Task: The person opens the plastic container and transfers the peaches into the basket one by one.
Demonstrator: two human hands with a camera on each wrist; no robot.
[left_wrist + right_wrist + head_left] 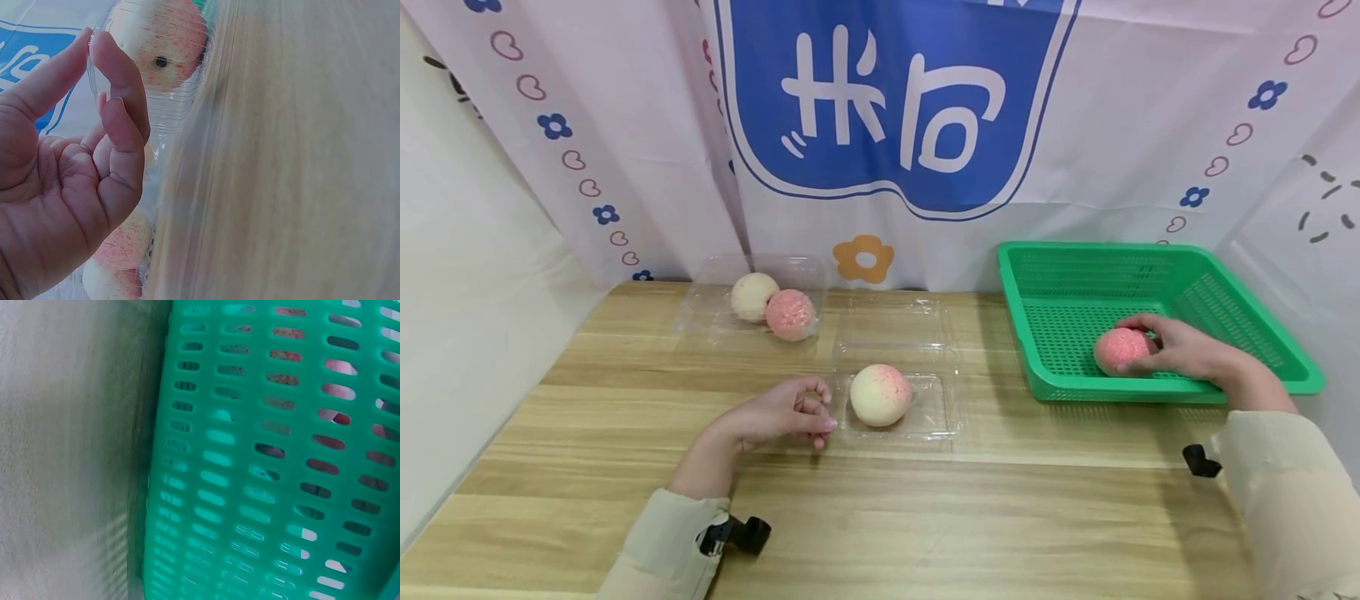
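Observation:
A clear plastic clamshell box (936,408) lies unfolded on the table with one cream-and-pink artificial peach (881,395) in its near half. My left hand (786,414) is at the box's left edge; in the left wrist view, its thumb and index finger pinch the thin clear rim (94,78). Inside the green basket (1045,385), my right hand (1187,350) grips a pink artificial peach (1122,351) from its right side. The right wrist view shows mostly the basket's slotted wall (237,469), with bits of pink behind the slots.
At the back left stands another clear box (711,292) with a cream peach (754,297) and a pink peach (791,314) in it. A printed curtain (647,75) hangs behind the wooden table (925,517). The basket's raised rim stands under the right forearm.

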